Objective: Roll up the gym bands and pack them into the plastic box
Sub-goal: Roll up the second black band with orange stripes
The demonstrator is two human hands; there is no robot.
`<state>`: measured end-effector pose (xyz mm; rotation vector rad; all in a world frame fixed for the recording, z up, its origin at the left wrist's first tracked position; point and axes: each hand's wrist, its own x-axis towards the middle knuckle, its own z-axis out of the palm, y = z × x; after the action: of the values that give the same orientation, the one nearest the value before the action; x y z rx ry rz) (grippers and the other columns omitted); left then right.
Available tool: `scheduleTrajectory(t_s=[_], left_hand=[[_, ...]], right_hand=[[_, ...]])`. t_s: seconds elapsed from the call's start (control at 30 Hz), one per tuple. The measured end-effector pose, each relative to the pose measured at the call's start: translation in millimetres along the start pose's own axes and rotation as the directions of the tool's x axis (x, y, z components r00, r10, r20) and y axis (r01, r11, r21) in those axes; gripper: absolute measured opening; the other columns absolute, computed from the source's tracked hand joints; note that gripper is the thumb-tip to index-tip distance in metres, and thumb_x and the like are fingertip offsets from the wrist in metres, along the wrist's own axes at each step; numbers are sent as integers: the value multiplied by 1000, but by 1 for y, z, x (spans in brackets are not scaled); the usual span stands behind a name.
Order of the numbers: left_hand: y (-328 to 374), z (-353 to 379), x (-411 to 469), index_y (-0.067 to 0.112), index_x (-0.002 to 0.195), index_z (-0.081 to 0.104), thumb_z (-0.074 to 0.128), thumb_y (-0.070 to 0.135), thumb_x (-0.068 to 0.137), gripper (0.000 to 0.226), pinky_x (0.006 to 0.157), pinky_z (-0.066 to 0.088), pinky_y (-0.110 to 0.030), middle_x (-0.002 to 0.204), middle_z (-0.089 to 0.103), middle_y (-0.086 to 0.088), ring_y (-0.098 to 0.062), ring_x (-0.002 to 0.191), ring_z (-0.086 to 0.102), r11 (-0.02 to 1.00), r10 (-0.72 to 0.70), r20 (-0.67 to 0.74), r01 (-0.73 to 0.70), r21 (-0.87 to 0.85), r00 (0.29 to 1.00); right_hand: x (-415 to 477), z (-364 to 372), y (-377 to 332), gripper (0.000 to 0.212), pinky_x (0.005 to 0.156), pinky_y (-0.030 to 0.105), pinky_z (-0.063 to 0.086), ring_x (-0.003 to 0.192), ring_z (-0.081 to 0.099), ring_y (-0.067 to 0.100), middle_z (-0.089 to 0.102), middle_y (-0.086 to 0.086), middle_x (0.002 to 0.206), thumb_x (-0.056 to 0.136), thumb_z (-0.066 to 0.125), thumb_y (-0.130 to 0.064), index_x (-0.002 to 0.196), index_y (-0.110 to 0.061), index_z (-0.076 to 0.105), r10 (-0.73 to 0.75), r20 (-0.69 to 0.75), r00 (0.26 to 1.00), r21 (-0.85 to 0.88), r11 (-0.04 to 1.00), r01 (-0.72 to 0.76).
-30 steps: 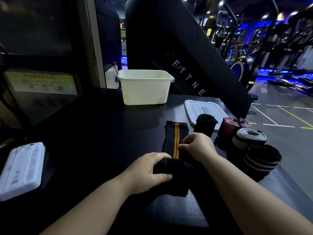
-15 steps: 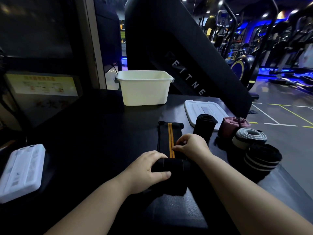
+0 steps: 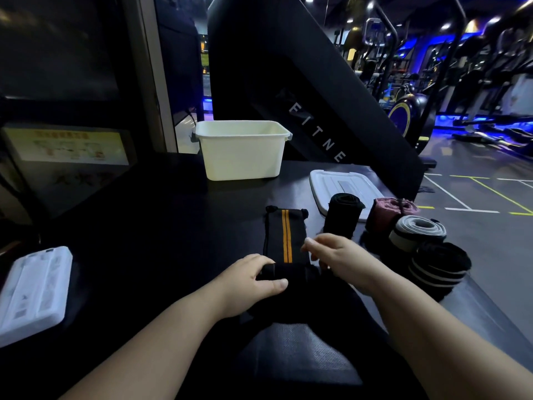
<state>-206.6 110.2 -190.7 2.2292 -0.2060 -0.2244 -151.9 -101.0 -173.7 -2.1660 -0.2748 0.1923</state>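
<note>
A black gym band with two orange stripes [image 3: 284, 236] lies flat on the dark table, its near end wound into a roll [image 3: 291, 274]. My left hand [image 3: 248, 280] grips the left end of that roll, thumb on the near side. My right hand [image 3: 336, 256] hovers just above the band's right edge, fingers loosely extended and holding nothing. Rolled bands stand to the right: a black one [image 3: 343, 215], a pink one [image 3: 388, 210], a grey-and-white one [image 3: 416, 232] and a black striped one [image 3: 438, 267]. The white plastic box [image 3: 240, 160] sits open at the back.
The box's white lid [image 3: 340, 184] lies flat behind the rolled bands. A white flat device [image 3: 31, 290] rests at the table's left edge. A black gym machine panel [image 3: 288, 82] rises behind the table. The table's right edge drops to the gym floor.
The roll has advanced along the band, leaving a shorter flat part. My right hand has lifted off the band and opened. My left hand keeps its grip on the roll.
</note>
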Motion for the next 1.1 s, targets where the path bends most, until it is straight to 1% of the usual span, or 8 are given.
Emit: scheduleTrajectory(t_s=[0.13,0.23,0.33,0.4,0.5,0.73,0.97,1.1], left_hand=[[2,2,3,33,126,52,63,44,90,39,101,43,-29,127,45,18,-3,116,50,999,-22,2,22,32,1000],[3,8,0,33,147,31,61,41,92,64,102,31,-22,143,34,13,-5,130,36,1000,-24,-60,24,8,998],[4,14,-3,31,146,34,59,42,93,59,102,29,-20,149,36,6,-4,128,36,999,-7,-121,11,39,993],[6,17,-4,28,147,33,54,42,95,58,108,26,-23,150,34,6,-7,135,29,998,-12,-127,20,65,992],[7,18,-6,27,148,30,45,48,97,57,115,22,-32,147,29,8,-12,141,19,988,-23,-129,42,149,991],[6,14,-2,27,139,43,30,58,97,54,104,40,-37,132,41,9,-15,122,45,973,-49,-111,73,219,993],[8,13,2,26,138,43,28,56,99,52,105,38,-38,139,40,6,-17,126,43,975,-71,-89,88,203,994],[4,11,3,27,137,42,29,58,98,51,104,39,-38,136,40,9,-16,123,44,975,-65,-68,78,207,996]], right_hand=[[-26,13,-3,31,59,19,44,63,56,7,62,-7,73,95,53,-45,95,-18,67,19,36,999,-31,999,-18],[-37,21,-6,30,79,29,43,97,59,19,61,1,100,98,41,-53,96,-30,60,-5,-15,1000,-344,939,0],[-47,26,-12,36,87,36,42,114,52,27,58,4,114,100,27,-55,109,-31,52,-33,-79,996,-602,798,-22],[-49,28,-11,40,84,37,42,111,55,27,64,3,108,98,25,-59,99,-26,48,-33,-109,994,-535,844,-31],[-47,32,-7,40,88,36,43,114,55,22,63,-2,116,98,28,-58,113,-28,49,-41,-88,995,-466,885,-4],[-46,35,-5,49,89,36,43,116,55,23,62,0,122,96,26,-62,125,-26,43,-64,-85,994,-496,868,13],[-45,36,-5,47,83,36,45,110,59,24,65,-1,117,97,26,-59,131,-26,33,-96,-84,992,-496,867,42],[-46,37,-4,42,74,34,42,99,61,21,62,-7,99,98,27,-55,129,-27,28,-122,-84,989,-477,876,68]])
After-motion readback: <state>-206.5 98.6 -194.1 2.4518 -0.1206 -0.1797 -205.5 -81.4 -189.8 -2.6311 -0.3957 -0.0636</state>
